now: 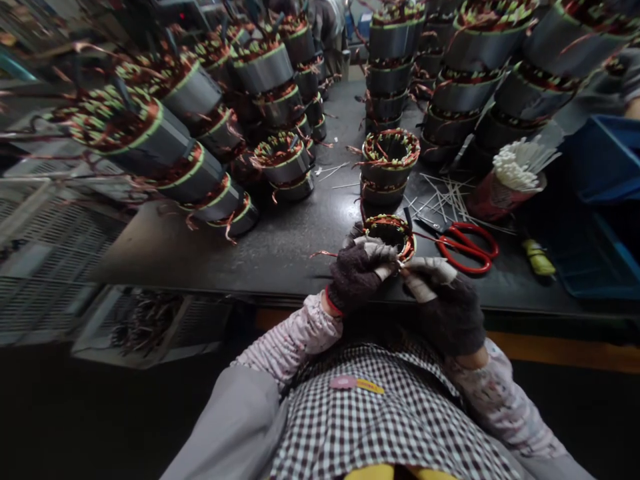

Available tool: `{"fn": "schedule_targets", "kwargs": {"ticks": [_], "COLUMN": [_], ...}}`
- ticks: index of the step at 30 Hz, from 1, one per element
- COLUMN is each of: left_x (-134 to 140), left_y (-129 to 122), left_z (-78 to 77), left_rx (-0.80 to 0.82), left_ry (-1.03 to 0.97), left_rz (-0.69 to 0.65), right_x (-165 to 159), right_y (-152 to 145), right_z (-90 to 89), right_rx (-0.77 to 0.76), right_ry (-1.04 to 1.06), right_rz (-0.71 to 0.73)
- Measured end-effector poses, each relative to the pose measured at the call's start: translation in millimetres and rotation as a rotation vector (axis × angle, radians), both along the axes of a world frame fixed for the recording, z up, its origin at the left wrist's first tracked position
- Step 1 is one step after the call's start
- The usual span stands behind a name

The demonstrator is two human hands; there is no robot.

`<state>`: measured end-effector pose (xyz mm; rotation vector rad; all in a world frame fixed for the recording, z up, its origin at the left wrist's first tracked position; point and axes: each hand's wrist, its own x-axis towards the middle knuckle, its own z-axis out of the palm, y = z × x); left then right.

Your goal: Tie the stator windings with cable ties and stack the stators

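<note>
The right hand [445, 303] and left hand [356, 272], gloved, pinch narrowly at the near rim of a copper-wound ring [410, 247] on the table [290, 243]; what exactly they grip I can't tell. Red scissors [470, 251] lie beside it, stacked rings [385, 176] beyond.

The wire ring [384, 221] had orange-brown and green bits. The scissors [468, 249] had red handles. The apron [370, 430] was checked black and white. The bin [607, 160] was blue.
</note>
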<state>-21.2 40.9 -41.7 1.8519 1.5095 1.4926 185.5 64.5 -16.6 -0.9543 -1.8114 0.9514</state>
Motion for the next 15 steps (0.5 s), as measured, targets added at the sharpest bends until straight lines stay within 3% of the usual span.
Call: {"fn": "schedule_targets", "kwargs": {"ticks": [4,11,15], "left_x": [-1,-3,-2], "left_y": [-4,-3,-3], "left_z": [7.2,10.9,10.5], "left_rx": [-0.022,-0.040,-0.076], "left_ry": [0.033,0.090,0.127], "left_rz": [-0.014,-0.047,-0.010], "right_x": [-4,-5,-2], "right_y": [7,11,8], "right_z": [-2.2,7.5,14.3], "right_rx": [0.032,0.532,0.432], "right_ry": [-0.147,-0.119,-0.024], "right_rz": [0.005,0.012,0.073]}}
